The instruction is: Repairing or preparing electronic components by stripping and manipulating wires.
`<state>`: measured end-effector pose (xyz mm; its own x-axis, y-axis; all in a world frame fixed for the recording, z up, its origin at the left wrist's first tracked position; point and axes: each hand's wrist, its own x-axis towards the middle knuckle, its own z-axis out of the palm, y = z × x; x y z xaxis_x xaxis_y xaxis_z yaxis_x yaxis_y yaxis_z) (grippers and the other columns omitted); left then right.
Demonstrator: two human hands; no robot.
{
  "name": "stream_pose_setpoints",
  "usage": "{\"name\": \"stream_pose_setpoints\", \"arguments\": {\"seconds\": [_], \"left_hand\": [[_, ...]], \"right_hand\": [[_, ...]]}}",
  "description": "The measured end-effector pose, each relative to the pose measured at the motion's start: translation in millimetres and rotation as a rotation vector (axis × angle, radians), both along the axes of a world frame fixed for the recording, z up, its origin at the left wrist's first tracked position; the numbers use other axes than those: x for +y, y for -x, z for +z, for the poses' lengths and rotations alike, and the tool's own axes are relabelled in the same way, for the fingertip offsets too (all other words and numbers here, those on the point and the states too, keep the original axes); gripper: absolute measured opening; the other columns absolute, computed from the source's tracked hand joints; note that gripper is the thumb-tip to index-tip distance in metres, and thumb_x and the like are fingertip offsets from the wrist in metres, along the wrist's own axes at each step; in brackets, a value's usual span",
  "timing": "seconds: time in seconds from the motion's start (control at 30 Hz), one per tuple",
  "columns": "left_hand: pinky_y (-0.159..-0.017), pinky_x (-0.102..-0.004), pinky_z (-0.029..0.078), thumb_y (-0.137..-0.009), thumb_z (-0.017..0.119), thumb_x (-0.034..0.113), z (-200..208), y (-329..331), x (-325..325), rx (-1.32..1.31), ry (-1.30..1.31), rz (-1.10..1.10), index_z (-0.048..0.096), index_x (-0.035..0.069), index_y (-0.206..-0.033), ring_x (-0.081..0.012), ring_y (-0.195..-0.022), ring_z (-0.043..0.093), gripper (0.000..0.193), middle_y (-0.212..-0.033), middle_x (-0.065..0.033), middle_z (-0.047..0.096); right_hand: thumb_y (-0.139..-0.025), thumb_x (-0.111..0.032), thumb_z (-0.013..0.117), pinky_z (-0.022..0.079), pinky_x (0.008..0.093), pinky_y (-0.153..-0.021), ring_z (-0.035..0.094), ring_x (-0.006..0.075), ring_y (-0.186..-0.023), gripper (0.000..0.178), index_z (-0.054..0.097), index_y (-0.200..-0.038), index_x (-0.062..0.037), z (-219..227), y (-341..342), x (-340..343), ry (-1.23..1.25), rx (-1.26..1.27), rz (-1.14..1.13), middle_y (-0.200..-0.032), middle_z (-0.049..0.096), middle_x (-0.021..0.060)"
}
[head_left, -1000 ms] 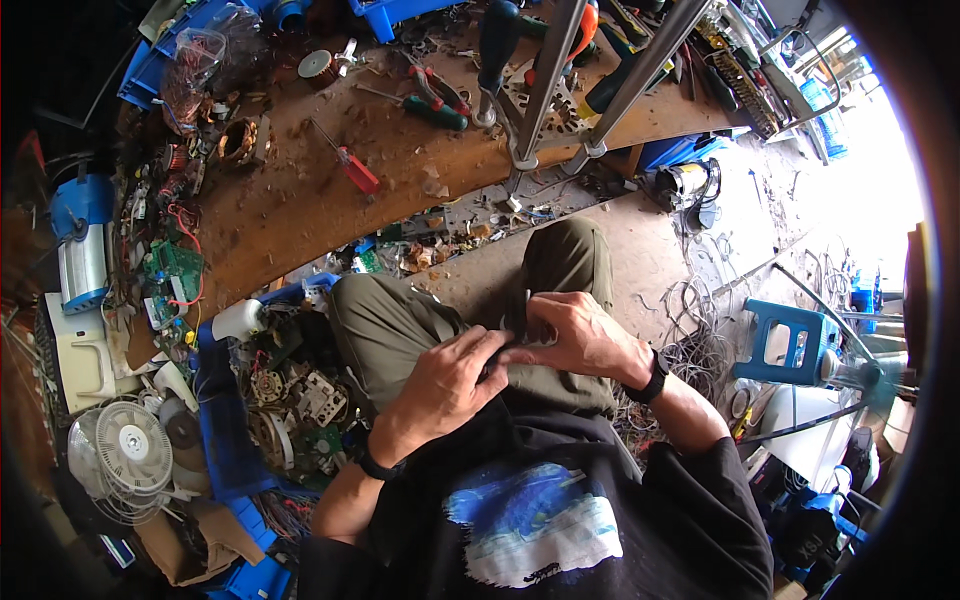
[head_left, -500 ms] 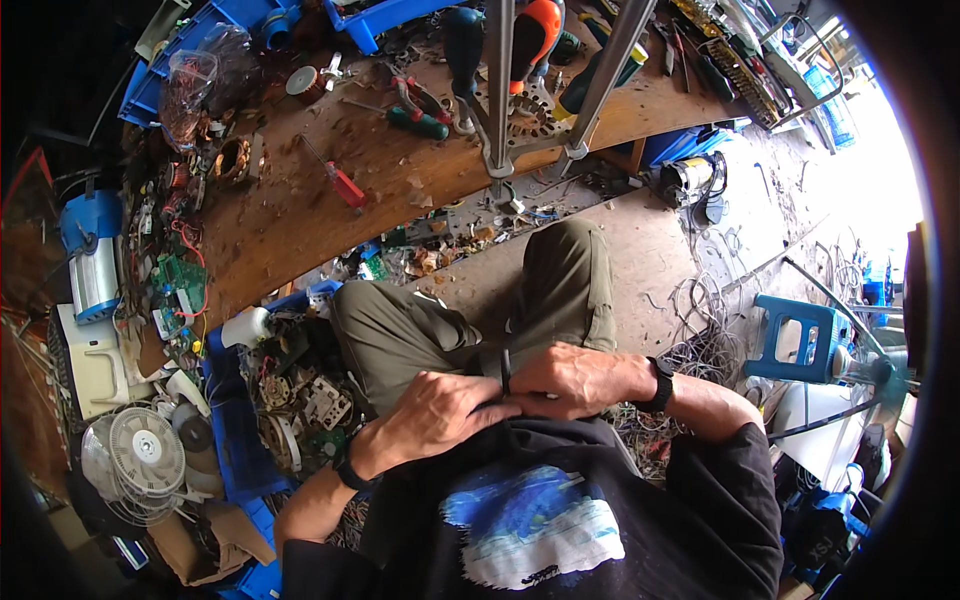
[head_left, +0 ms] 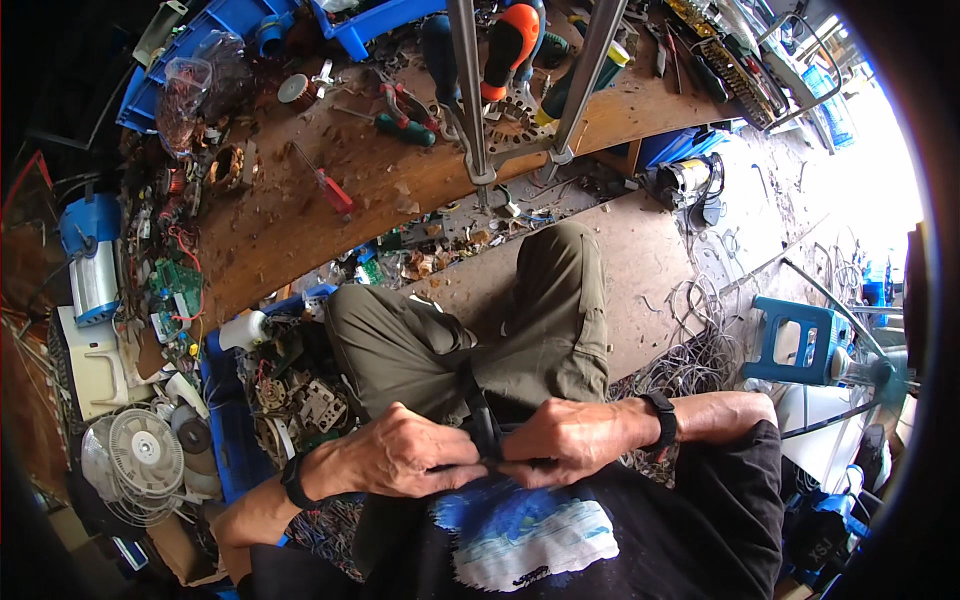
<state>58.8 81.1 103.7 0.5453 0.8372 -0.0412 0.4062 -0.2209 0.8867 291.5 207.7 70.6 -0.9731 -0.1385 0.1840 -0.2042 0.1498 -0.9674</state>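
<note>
My left hand [head_left: 415, 450] and my right hand [head_left: 568, 438] meet in front of my waist, both with curled fingers. Between them a flat black strap [head_left: 480, 408], perhaps a belt end, stands up over my lap. The fingers of both hands close around its lower part at the hem of my black T-shirt [head_left: 680, 525]. What the fingertips pinch there is partly hidden. Below the strap spread my legs in olive trousers [head_left: 560, 310]. Each wrist wears a black band.
Ahead is a wooden bench [head_left: 270, 240] with a red-handled screwdriver [head_left: 336, 193], pliers [head_left: 400, 105] and a metal frame [head_left: 466, 90]. A blue crate [head_left: 226, 440] of scrap parts stands at left. Tangled wires [head_left: 690, 355] and a blue stool [head_left: 800, 340] are at right.
Both hands have come nearer to my body, the left one also moving leftward. More of the black strap now shows between them.
</note>
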Motion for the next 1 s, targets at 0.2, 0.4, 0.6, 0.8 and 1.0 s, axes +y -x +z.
{"name": "stream_pose_setpoints", "arguments": {"seconds": [0.2,0.4,0.6,0.8,1.0], "left_hand": [[-0.060,-0.0422,0.053,-0.094,0.070,0.020,-18.1,-6.7,10.8,0.226,-0.076,0.122,0.063,0.006,-0.094,-0.0341,-0.074,0.067,0.016,-0.083,-0.0101,0.064],[-0.062,-0.0472,0.051,-0.096,0.065,0.015,-21.3,-10.1,12.6,0.210,0.063,0.134,0.059,0.003,-0.100,-0.0412,-0.076,0.065,0.013,-0.083,-0.0156,0.062],[-0.066,-0.0466,0.055,-0.101,0.060,0.021,-7.3,-2.6,14.1,0.114,0.131,0.006,0.061,0.001,-0.105,-0.0402,-0.080,0.068,0.020,-0.091,-0.0156,0.068],[-0.069,-0.0405,0.056,-0.104,0.056,0.024,9.9,-0.1,11.5,-0.061,0.236,-0.390,0.066,0.002,-0.109,-0.0353,-0.085,0.069,0.024,-0.102,-0.0125,0.070],[-0.072,-0.0415,0.054,-0.105,0.056,0.023,32.1,20.1,20.6,-0.099,0.452,-0.372,0.066,0.003,-0.111,-0.0342,-0.090,0.068,0.024,-0.100,-0.0123,0.067]], "right_hand": [[-0.095,-0.039,0.073,0.050,0.0444,-0.060,0.064,0.0368,-0.065,0.047,0.058,-0.079,0.0022,-11.3,9.8,13.2,-0.121,-0.174,-0.237,-0.068,0.060,0.0175],[-0.092,-0.046,0.075,0.047,0.0425,-0.056,0.060,0.0328,-0.059,0.053,0.060,-0.078,0.0031,-28.4,12.8,11.0,-0.111,-0.251,-0.327,-0.067,0.061,0.0160],[-0.101,-0.018,0.064,0.044,0.0428,-0.054,0.060,0.0356,-0.060,0.030,0.059,-0.080,0.0030,-18.8,3.4,11.7,0.096,-0.113,-0.112,-0.068,0.060,0.0187],[-0.097,-0.010,0.061,0.046,0.0477,-0.060,0.059,0.0432,-0.068,0.022,0.052,-0.083,0.0034,6.4,2.9,-4.2,0.123,0.021,0.187,-0.070,0.057,0.0210],[-0.099,-0.012,0.059,0.045,0.0473,-0.060,0.058,0.0436,-0.069,0.021,0.052,-0.089,0.0048,22.4,5.7,-7.4,0.307,-0.054,0.182,-0.071,0.056,0.0223]]}}
